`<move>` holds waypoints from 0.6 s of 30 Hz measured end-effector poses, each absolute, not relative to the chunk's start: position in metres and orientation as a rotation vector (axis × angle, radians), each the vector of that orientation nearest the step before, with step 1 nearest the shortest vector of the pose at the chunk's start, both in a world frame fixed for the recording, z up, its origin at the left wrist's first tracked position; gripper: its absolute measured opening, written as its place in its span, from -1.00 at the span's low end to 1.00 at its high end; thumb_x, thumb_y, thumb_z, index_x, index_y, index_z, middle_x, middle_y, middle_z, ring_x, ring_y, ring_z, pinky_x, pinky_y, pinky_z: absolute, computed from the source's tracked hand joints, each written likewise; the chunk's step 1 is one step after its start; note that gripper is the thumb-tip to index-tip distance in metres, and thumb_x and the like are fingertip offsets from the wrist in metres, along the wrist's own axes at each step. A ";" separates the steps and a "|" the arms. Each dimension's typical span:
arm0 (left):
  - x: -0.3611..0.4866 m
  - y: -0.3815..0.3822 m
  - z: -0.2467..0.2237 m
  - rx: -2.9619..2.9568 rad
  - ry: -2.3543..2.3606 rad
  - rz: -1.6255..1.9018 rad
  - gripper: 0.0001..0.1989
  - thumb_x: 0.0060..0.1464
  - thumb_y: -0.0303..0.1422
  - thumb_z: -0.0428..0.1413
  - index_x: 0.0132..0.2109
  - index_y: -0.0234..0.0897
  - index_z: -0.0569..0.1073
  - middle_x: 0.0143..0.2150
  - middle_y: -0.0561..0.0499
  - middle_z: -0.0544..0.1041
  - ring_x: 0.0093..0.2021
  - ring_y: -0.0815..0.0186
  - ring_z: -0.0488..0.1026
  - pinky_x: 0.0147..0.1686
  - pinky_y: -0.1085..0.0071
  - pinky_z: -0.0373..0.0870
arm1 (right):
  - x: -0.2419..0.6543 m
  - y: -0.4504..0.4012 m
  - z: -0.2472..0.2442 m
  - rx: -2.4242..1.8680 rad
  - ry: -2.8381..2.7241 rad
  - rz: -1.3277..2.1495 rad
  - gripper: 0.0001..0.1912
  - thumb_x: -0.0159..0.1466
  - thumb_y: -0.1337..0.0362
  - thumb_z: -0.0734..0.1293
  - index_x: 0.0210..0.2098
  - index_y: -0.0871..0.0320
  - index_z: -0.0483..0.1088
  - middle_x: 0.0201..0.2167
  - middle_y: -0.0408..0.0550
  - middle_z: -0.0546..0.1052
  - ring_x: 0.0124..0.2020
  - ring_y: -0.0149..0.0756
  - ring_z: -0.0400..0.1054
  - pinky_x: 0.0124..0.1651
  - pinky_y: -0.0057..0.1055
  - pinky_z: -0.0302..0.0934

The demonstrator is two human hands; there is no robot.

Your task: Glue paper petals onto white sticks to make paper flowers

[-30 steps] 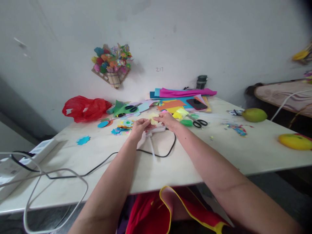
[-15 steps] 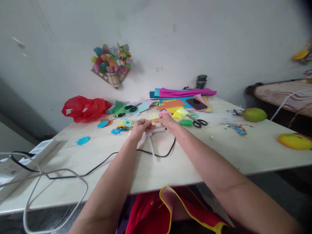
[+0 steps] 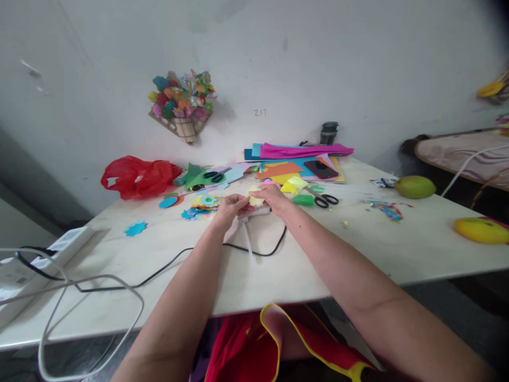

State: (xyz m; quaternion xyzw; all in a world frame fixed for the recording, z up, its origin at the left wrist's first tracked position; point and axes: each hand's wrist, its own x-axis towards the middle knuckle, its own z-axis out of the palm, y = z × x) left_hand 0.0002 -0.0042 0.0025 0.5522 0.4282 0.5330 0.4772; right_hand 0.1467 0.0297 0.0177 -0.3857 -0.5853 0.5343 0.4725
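Above the middle of the table, my left hand [image 3: 230,208] and my right hand [image 3: 275,198] meet with fingers closed on a pale yellow cut-out piece [image 3: 255,200]. It looks like thin craft foam or paper; its full outline is partly covered by my fingers. Below the hands lies a white glue gun [image 3: 261,211], partly hidden, with a clear glue stick [image 3: 247,241] and a black cord [image 3: 258,255]. A pile of colourful flower cut-outs [image 3: 204,204] is just left of my left hand. Black-handled scissors [image 3: 324,200] and a green piece [image 3: 303,200] lie right of my right hand.
A red plastic bag [image 3: 139,178], blue cut-outs [image 3: 135,228] and a power strip [image 3: 71,239] with looping cables occupy the left. Coloured sheets [image 3: 278,171] and a phone [image 3: 320,169] lie at the back. Mangoes [image 3: 415,187] and scraps [image 3: 389,210] are at right.
The pale yellow piece has turned between my fingers and shows more of its face. Both hands stay in nearly the same place.
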 end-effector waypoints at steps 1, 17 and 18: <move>0.000 -0.004 0.002 1.342 1.050 1.305 -0.66 -0.22 -0.15 0.23 -0.44 -0.37 0.38 -0.53 -0.04 0.51 -0.52 0.34 0.47 -0.57 0.51 0.29 | 0.147 0.029 0.018 -0.947 -1.431 1.331 -0.62 -0.16 0.11 0.42 -0.64 0.17 0.15 -0.69 -0.26 0.20 -0.66 -0.55 0.00 -0.65 -0.52 -0.22; 0.001 -0.008 0.006 1.299 1.003 1.284 -0.66 -0.26 -0.16 0.25 -0.46 -0.37 0.39 -0.50 -0.05 0.52 -0.46 0.30 0.50 -0.44 0.45 0.38 | 0.152 0.031 0.020 -0.920 -1.449 1.261 -0.55 -0.19 0.04 0.43 -0.70 0.18 0.12 -0.72 -0.28 0.15 -0.64 -0.57 -0.03 -0.62 -0.53 -0.22; 0.000 -0.008 0.006 1.307 1.002 1.283 -0.66 -0.25 -0.16 0.24 -0.45 -0.37 0.39 -0.49 -0.06 0.52 -0.46 0.31 0.49 -0.45 0.46 0.37 | 0.153 0.032 0.020 -0.918 -1.457 1.287 -0.57 -0.17 0.02 0.42 -0.67 0.19 0.17 -0.70 -0.26 0.19 -0.64 -0.55 0.02 -0.62 -0.53 -0.21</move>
